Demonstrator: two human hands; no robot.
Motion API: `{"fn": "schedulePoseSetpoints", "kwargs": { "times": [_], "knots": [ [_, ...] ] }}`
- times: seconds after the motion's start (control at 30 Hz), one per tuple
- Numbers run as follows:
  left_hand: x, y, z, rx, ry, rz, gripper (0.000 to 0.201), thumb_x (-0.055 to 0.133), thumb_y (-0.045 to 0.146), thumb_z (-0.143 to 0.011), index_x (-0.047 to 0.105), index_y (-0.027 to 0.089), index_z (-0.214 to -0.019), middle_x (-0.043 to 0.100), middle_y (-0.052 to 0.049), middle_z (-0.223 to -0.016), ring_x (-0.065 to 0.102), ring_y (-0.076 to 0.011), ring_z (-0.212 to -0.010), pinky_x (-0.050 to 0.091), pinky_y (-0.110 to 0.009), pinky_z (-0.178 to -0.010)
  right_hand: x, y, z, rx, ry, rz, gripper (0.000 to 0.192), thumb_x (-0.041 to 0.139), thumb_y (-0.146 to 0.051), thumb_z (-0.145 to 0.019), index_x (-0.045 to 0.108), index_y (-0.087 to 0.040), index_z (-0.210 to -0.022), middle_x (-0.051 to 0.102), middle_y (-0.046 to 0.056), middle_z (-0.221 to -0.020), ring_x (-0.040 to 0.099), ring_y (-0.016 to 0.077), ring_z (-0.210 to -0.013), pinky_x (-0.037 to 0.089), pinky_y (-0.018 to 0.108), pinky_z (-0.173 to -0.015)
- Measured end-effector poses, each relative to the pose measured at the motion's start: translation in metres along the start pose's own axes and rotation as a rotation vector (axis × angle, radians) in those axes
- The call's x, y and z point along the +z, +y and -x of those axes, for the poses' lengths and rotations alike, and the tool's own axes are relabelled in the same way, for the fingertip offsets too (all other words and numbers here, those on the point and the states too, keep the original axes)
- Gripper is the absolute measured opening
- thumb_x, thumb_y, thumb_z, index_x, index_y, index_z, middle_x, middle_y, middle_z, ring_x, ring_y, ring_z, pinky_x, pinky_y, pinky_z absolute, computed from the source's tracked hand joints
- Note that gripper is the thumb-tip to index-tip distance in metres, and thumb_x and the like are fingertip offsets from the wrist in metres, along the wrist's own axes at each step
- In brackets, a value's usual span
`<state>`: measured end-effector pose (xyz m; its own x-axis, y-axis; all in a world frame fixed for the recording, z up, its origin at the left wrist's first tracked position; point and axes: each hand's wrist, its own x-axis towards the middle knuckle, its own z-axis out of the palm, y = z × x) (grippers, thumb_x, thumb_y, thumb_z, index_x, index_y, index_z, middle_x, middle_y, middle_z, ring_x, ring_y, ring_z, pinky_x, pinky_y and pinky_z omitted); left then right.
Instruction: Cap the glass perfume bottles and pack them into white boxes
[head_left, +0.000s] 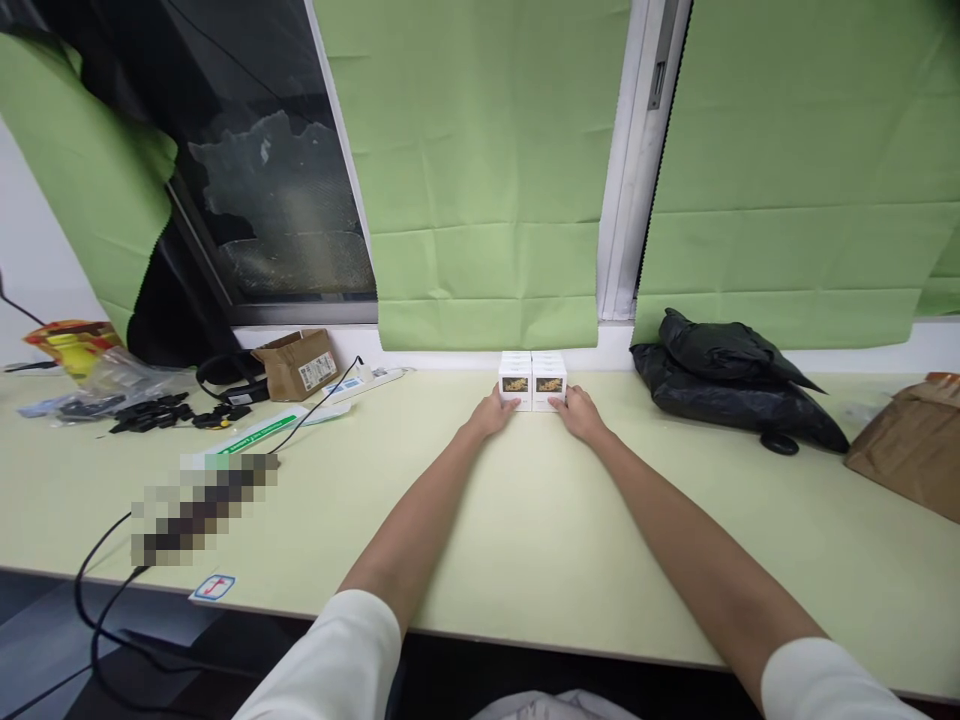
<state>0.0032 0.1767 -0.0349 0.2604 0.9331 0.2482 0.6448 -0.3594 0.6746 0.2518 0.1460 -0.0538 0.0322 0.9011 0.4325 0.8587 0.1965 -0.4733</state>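
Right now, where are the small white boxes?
In the head view, the small white boxes sit mid-table at the far edge, against the wall below the green blind, between the left hand and right hand.

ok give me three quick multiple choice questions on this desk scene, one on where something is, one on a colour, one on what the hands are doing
1. Where does the black bag lie?
A. right of the white boxes, by the wall
B. on the floor
C. at the desk's near edge

2. What colour are the blinds?
A. blue
B. green
C. grey

3. How do the hands stand at the white boxes?
A. both lifted well above them
B. only one touches
C. left hand and right hand press against the outer sides

Answers:
1 A, the bag rests on the desk below the right blind.
2 B, both hanging sheets are light green.
3 C, each hand's fingers meet the side of the box pair, which stand on the desk.
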Motion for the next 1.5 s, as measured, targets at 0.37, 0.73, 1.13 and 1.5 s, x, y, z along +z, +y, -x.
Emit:
{"fn": "schedulePoseSetpoints", "kwargs": {
  "times": [0.37,0.73,1.13,1.5],
  "knots": [
    [-0.018,-0.004,0.036,0.074,-0.065,-0.142,0.061,0.062,0.063,-0.09,0.058,0.024,-0.137,0.062,-0.013,-0.148,0.049,-0.0338,-0.147,0.029,-0.044,-0.124,-0.037,0.02,0.038,-0.096,-0.189,0.139,0.043,0.052,-0.054,-0.1,0.065,-0.026,-0.13,0.06,0.016,-0.146,0.054,0.0368,-0.13,0.041,0.054,-0.105],
    [-0.05,-0.009,0.08,0.224,-0.113,-0.208,0.046,0.054,0.059,-0.097,0.069,0.027,-0.127,0.064,-0.008,-0.146,0.054,-0.0303,-0.141,0.038,-0.041,-0.122,-0.055,0.02,0.077,-0.132,-0.141,0.198,0.034,0.05,-0.044,-0.103,0.068,-0.023,-0.122,0.066,0.015,-0.128,0.058,0.0335,-0.119,0.043,0.045,-0.099],
    [-0.048,-0.011,0.077,0.275,-0.122,-0.336,0.046,0.044,0.052,-0.103,0.064,0.022,-0.132,0.061,-0.012,-0.147,0.055,-0.033,-0.137,0.043,-0.05,-0.118,-0.06,0.014,0.075,-0.121,-0.215,0.258,0.042,0.042,-0.047,-0.105,0.063,-0.02,-0.13,0.062,0.015,-0.133,0.055,0.0342,-0.123,0.042,0.046,-0.1],
    [-0.043,-0.011,0.073,0.303,-0.126,-0.447,0.044,0.042,0.048,-0.105,0.062,0.019,-0.133,0.061,-0.014,-0.143,0.058,-0.0312,-0.13,0.045,-0.049,-0.113,-0.061,0.018,0.073,-0.153,-0.245,0.325,0.047,0.036,-0.052,-0.106,0.061,-0.022,-0.133,0.06,0.016,-0.136,0.056,0.035,-0.123,0.044,0.047,-0.099]
  ]
}}
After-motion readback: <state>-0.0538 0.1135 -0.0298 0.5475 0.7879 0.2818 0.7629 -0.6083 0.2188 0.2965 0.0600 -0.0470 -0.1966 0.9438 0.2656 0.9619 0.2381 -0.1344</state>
